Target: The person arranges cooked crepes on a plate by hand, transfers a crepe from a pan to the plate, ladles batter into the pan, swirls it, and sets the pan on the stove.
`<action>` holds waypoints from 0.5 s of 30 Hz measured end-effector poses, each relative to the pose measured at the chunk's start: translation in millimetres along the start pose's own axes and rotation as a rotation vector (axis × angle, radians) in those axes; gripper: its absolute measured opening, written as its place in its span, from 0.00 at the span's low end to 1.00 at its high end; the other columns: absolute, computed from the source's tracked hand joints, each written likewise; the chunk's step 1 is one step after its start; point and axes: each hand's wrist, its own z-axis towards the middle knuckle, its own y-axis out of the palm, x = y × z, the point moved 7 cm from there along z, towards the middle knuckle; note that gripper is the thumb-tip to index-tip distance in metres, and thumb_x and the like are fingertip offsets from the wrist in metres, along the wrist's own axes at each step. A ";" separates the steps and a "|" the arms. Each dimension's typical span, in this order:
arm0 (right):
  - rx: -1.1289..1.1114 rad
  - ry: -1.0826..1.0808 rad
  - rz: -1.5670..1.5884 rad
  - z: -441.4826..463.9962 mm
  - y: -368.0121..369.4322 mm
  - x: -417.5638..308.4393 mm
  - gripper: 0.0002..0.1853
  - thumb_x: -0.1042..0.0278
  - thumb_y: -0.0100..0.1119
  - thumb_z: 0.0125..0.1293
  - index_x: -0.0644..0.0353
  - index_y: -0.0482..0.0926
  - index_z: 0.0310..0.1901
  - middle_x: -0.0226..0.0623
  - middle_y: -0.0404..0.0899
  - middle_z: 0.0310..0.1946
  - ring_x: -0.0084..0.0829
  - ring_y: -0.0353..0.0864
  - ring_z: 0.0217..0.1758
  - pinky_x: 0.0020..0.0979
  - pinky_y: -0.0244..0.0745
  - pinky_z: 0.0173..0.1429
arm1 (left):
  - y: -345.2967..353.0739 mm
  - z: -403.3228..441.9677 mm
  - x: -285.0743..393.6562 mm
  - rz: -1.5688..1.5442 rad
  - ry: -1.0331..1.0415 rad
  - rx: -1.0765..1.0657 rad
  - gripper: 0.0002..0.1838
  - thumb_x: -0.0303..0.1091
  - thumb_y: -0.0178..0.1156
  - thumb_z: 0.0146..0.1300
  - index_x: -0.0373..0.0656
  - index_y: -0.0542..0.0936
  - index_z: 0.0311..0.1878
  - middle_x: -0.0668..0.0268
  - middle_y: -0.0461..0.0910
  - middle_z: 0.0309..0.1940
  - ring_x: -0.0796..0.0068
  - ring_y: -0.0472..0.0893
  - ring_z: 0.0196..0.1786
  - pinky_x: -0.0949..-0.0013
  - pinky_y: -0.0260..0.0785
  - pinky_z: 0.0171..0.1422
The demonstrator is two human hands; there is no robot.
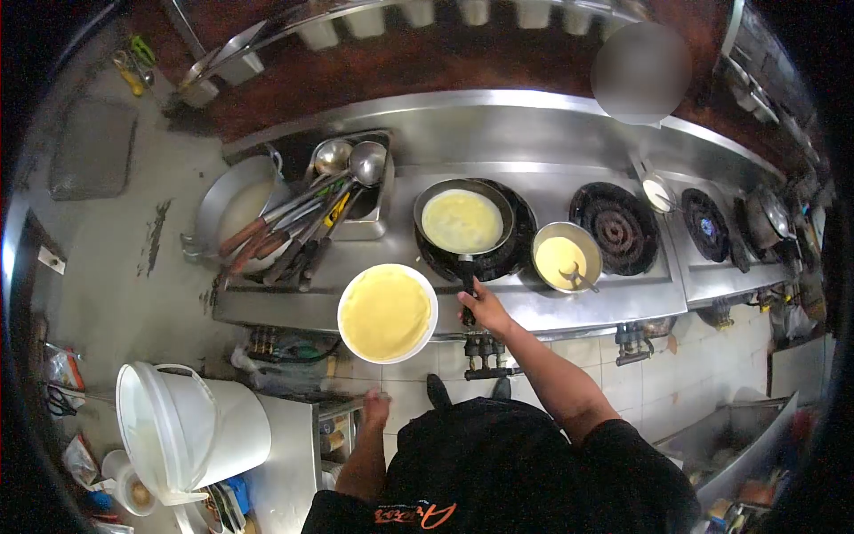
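Observation:
My right hand [486,310] is closed around the black handle of a frying pan [509,218]. The pan sits over a burner, and a thin pale-yellow crepe [462,222] covers its bottom. To the pan's right stands a metal bowl of yellow batter [553,256] with a ladle [580,278] in it. A white plate [433,325], left of the pan handle, bears round yellow crepes [386,313]. My left hand [377,408] is low, just below that plate and apart from it; its fingers are blurred.
Several ladles [366,164] lean across a steel container [378,218] beside a large pot [213,209] at left. More burners [614,229] line the stovetop to the right. A white bucket [222,427] stands at lower left. Farther right, a person's face is blurred out.

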 end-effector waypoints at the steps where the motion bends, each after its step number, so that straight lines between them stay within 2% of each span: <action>1: 0.016 -0.016 -0.014 0.9 4.1 -7.4 0.26 0.60 0.59 0.70 0.56 0.64 0.65 0.29 0.74 0.38 0.24 0.78 0.29 0.28 0.74 0.32 | 3.2 1.4 -29.9 0.123 -0.057 -0.059 0.23 0.42 0.55 0.67 0.46 0.68 0.62 0.62 0.82 0.39 0.69 0.79 0.38 0.63 0.72 0.48; 2: 0.014 0.046 0.059 -8.9 13.3 -27.2 0.22 0.60 0.57 0.71 0.56 0.66 0.63 0.28 0.74 0.38 0.24 0.78 0.29 0.28 0.73 0.32 | 6.3 2.3 -62.2 0.228 -0.102 -0.137 0.26 0.38 0.57 0.66 0.46 0.66 0.66 0.62 0.82 0.41 0.68 0.81 0.41 0.62 0.72 0.51; 3: 0.017 0.018 0.065 -5.4 16.4 -32.4 0.22 0.60 0.57 0.71 0.58 0.67 0.61 0.30 0.76 0.37 0.25 0.78 0.28 0.29 0.74 0.31 | 12.0 3.3 -94.5 0.281 -0.128 -0.250 0.29 0.35 0.58 0.66 0.45 0.64 0.70 0.61 0.83 0.43 0.67 0.82 0.43 0.62 0.73 0.54; 4: 0.021 -0.010 0.073 -3.0 18.4 -35.8 0.21 0.59 0.57 0.71 0.60 0.68 0.59 0.31 0.77 0.36 0.25 0.79 0.27 0.29 0.74 0.31 | 19.6 -5.7 -120.1 0.186 -0.136 -0.459 0.27 0.36 0.59 0.67 0.42 0.68 0.68 0.60 0.83 0.46 0.67 0.82 0.44 0.62 0.74 0.52; 5: 0.022 -0.040 0.079 -1.0 20.0 -39.4 0.20 0.59 0.57 0.71 0.62 0.69 0.58 0.33 0.79 0.36 0.25 0.79 0.27 0.29 0.75 0.30 | 23.4 -13.1 -125.0 0.090 -0.157 -0.579 0.25 0.36 0.59 0.67 0.40 0.71 0.66 0.59 0.83 0.47 0.67 0.82 0.45 0.63 0.74 0.51; 6: 0.024 0.072 0.134 -1.7 21.3 -34.8 0.21 0.59 0.57 0.71 0.63 0.68 0.59 0.34 0.79 0.36 0.25 0.79 0.28 0.30 0.75 0.31 | 26.9 -22.3 -128.6 -0.004 -0.189 -0.698 0.23 0.36 0.59 0.67 0.38 0.74 0.63 0.59 0.83 0.48 0.67 0.82 0.45 0.63 0.75 0.50; 7: 0.045 0.073 0.075 -3.3 18.3 -31.3 0.20 0.61 0.56 0.72 0.61 0.68 0.59 0.32 0.77 0.36 0.25 0.79 0.29 0.30 0.75 0.31 | 20.2 -29.1 -126.1 0.095 -0.195 -0.752 0.22 0.36 0.60 0.66 0.39 0.76 0.61 0.59 0.83 0.47 0.68 0.82 0.44 0.64 0.75 0.49; 9: 0.082 0.072 -0.044 -6.4 9.6 -13.3 0.17 0.65 0.53 0.73 0.57 0.69 0.60 0.29 0.74 0.37 0.25 0.78 0.29 0.28 0.74 0.33 | 11.6 -43.8 -100.5 0.346 -0.207 -0.792 0.19 0.35 0.62 0.63 0.39 0.78 0.57 0.59 0.84 0.44 0.69 0.82 0.41 0.64 0.75 0.46; 11: 0.072 -0.096 -0.163 -8.4 -2.6 -2.3 0.17 0.66 0.52 0.73 0.57 0.68 0.61 0.29 0.75 0.36 0.25 0.79 0.30 0.28 0.74 0.34 | 3.6 -56.6 -76.3 0.543 -0.209 -0.796 0.17 0.34 0.63 0.60 0.40 0.81 0.52 0.59 0.84 0.41 0.70 0.82 0.38 0.65 0.76 0.43; 13: 0.046 -0.119 -0.140 -17.4 -7.8 4.0 0.18 0.66 0.52 0.73 0.58 0.68 0.61 0.29 0.75 0.35 0.26 0.79 0.29 0.29 0.75 0.35 | 8.3 -80.1 -43.5 0.643 -0.203 -0.790 0.15 0.33 0.65 0.58 0.40 0.84 0.48 0.60 0.84 0.38 0.71 0.82 0.35 0.66 0.76 0.40; 15: 0.004 0.000 0.029 -26.5 -6.5 11.2 0.18 0.66 0.52 0.72 0.59 0.68 0.60 0.30 0.76 0.33 0.27 0.79 0.29 0.29 0.76 0.36 | 12.7 -93.3 -26.1 0.699 -0.184 -0.766 0.12 0.32 0.66 0.55 0.41 0.87 0.43 0.60 0.85 0.35 0.72 0.82 0.32 0.66 0.76 0.37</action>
